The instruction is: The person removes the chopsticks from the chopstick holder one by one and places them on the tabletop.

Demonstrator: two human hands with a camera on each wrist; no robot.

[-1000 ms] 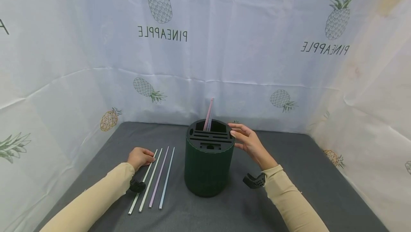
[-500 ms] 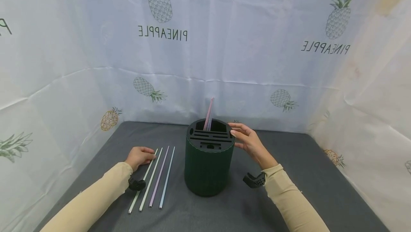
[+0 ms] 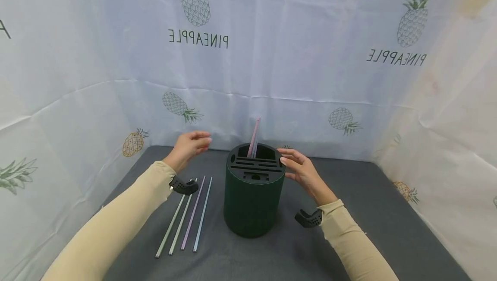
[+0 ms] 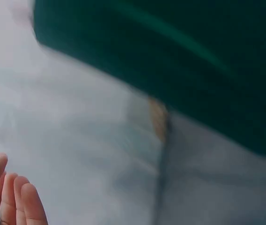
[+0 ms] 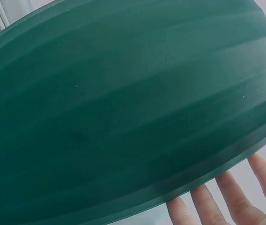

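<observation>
A dark green round knife block (image 3: 253, 205) with a slotted black top stands on the table. A pink chopstick (image 3: 253, 138) and a bluish one lean in its rear opening. My right hand (image 3: 304, 173) rests on the block's right side near the rim, with extended fingers (image 5: 233, 192) touching its wall in the right wrist view. My left hand (image 3: 190, 146) is raised in the air left of the block, fingers nearly straight and holding nothing. Below it, several slim chopsticks lie side by side: pale green ones (image 3: 168, 233), a purple one (image 3: 191, 222) and a blue one (image 3: 202, 216).
A dark grey cloth (image 3: 341, 186) covers the table. White curtains (image 3: 303, 56) printed with pineapples enclose the back and both sides. A black wrist camera (image 3: 184, 185) on the left sleeve covers the far ends of the green chopsticks in the head view.
My left hand has lifted off the leftmost green chopstick and moved up and right, toward the block. The chopsticks lie as before. My right hand has stayed at the block.
</observation>
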